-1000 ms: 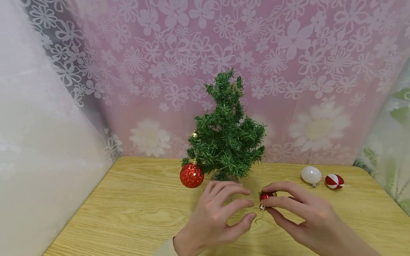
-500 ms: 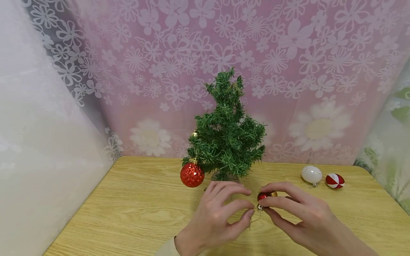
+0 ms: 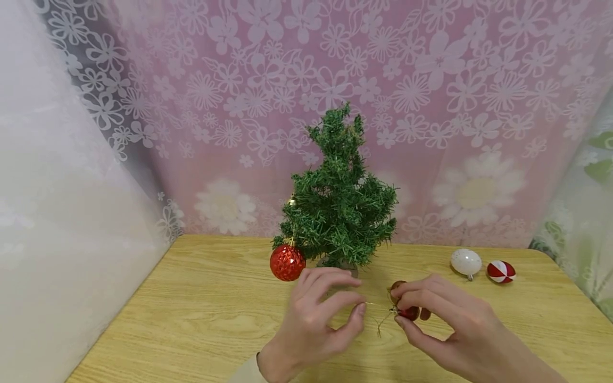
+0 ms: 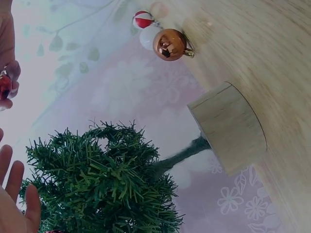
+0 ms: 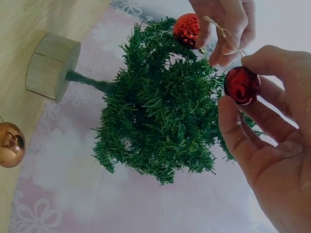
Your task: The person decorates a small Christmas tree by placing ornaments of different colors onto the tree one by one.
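Observation:
A small shiny dark red bauble (image 3: pixel 409 313) is held between the thumb and fingers of my right hand (image 3: pixel 447 315), its cap turned toward the left hand. From that cap a thin gold string (image 5: pixel 224 32) runs leftward. Thumb and index finger of my left hand (image 3: pixel 317 318) pinch the string near one end, and a loose strand dangles below. Both hands are in front of the green tinsel tree (image 3: pixel 337 213). A larger textured red bauble (image 3: pixel 288 262) hangs from its lower left branch. Partly hidden behind the right fingers is a copper bauble (image 4: pixel 169 45) on the table.
A glittery white bauble (image 3: pixel 466 261) and a red-and-white bauble (image 3: pixel 501 272) lie at the table's back right. The tree stands on a round wooden base (image 5: pixel 52 67). A small gold ornament (image 3: pixel 291 201) hangs at its left side. Floral curtains (image 3: pixel 249 106) enclose the wooden table (image 3: pixel 191 298).
The right hand has turned the dark red bauble and drawn it slightly right, uncovering the copper one. The left hand has moved left with the string, which now stretches between the hands.

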Demonstrator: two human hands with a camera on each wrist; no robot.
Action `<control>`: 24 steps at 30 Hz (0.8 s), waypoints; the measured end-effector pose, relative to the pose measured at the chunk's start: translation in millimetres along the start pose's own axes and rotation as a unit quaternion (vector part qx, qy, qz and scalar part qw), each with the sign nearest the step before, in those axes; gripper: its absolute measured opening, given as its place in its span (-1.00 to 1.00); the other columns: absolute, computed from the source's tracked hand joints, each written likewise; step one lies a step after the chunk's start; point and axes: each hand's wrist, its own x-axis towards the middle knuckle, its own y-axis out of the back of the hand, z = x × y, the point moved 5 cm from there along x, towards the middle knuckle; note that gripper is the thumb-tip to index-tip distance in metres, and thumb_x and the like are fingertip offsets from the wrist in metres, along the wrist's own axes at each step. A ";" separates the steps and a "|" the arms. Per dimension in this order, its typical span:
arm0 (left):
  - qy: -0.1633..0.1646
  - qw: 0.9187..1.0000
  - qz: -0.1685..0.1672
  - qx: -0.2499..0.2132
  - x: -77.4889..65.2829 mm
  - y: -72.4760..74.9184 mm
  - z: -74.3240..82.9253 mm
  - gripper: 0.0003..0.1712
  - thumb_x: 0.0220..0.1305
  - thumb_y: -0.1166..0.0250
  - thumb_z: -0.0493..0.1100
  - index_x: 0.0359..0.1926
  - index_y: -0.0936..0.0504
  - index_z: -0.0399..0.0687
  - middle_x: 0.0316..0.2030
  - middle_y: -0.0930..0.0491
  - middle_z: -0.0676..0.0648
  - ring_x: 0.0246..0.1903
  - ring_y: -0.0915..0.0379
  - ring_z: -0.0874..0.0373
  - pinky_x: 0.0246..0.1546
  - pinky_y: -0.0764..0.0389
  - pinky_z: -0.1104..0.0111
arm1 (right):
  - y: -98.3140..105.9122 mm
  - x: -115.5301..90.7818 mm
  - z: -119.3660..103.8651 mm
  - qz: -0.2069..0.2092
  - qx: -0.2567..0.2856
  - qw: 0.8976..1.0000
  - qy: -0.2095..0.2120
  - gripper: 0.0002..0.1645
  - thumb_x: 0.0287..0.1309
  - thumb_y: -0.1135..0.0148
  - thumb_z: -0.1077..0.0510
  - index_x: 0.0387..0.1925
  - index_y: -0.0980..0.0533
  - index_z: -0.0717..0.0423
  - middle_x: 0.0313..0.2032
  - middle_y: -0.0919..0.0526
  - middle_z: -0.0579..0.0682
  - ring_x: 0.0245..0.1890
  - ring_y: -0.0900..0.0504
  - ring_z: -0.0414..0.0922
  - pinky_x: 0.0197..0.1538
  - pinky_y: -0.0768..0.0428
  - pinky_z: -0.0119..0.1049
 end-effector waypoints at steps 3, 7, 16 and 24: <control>-0.001 1.000 0.019 -0.005 -0.3 2.0 -0.5 -0.91 0.23 -0.31 -0.20 -0.35 -0.75 0.02 -0.16 -0.74 -0.03 -0.07 -0.62 0.13 -0.05 -0.53 0.36 | -1.2 -1.4 1.3 -0.015 -0.006 1.000 -0.015 -0.78 0.47 -0.10 -0.09 -0.22 -0.57 -0.11 -0.22 -0.63 -0.22 -0.29 -0.46 -0.45 -0.25 -0.47 -0.66; -0.010 0.999 0.042 -0.007 0.3 4.9 -0.8 -0.87 0.27 -0.28 -0.21 -0.35 -0.76 -0.02 -0.21 -0.73 -0.05 -0.12 -0.63 0.11 -0.08 -0.54 0.36 | -3.0 -3.3 2.5 -0.011 -0.011 1.000 -0.016 -0.76 0.45 -0.11 -0.11 -0.29 -0.53 -0.12 -0.30 -0.56 -0.30 -0.32 -0.44 -0.50 -0.28 -0.47 -0.69; -0.040 0.996 0.075 -0.018 3.7 9.5 0.8 -0.82 0.31 -0.25 -0.21 -0.36 -0.76 -0.06 -0.27 -0.71 -0.06 -0.16 -0.65 0.06 -0.12 -0.56 0.36 | -12.2 -5.1 4.3 0.009 0.004 1.000 0.028 -0.75 0.45 -0.17 -0.04 -0.39 -0.49 -0.10 -0.39 -0.47 -0.31 -0.41 -0.33 -0.53 -0.39 -0.34 -0.77; -0.048 0.996 0.079 -0.017 4.5 10.5 2.7 -0.82 0.32 -0.24 -0.19 -0.38 -0.74 -0.04 -0.25 -0.71 -0.07 -0.15 -0.65 0.06 -0.12 -0.56 0.36 | -16.1 -4.8 2.8 -0.030 0.012 0.999 0.005 -0.78 0.49 -0.08 -0.06 -0.19 -0.59 -0.10 -0.32 -0.59 -0.31 -0.42 -0.40 -0.52 -0.35 -0.41 -0.76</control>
